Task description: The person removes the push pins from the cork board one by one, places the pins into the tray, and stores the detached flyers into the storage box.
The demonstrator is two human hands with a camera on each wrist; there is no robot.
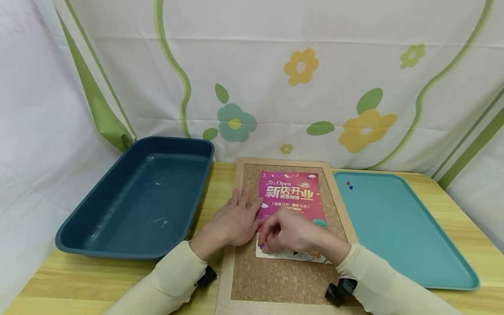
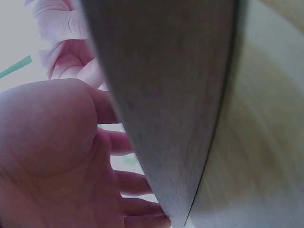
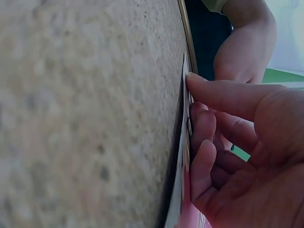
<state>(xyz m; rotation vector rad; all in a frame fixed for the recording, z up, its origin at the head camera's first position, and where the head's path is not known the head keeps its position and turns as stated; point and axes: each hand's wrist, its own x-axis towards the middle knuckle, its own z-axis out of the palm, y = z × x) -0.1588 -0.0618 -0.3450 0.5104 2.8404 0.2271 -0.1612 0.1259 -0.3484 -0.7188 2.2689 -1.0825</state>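
Observation:
A pink poster (image 1: 293,186) with a pale lower strip lies on a wood-framed cork board (image 1: 271,280). My left hand (image 1: 236,222) rests with straight, spread fingers over the board's left side, its fingertips at the poster's left edge. At the poster's lower left corner, my right hand (image 1: 291,232) pinches a small blue push pin (image 1: 261,246) between thumb and finger; most of the pin is hidden. In the right wrist view the thumb of the right hand (image 3: 256,137) touches the paper's edge, which stands slightly off the cork (image 3: 95,118).
On the left stands a deep dark-blue tub (image 1: 130,210). To the right lies a flat teal tray (image 1: 397,227) bearing one red push pin (image 1: 348,183) and one blue push pin (image 1: 351,187). A flowered curtain (image 1: 256,65) hangs behind the wooden table (image 1: 71,280).

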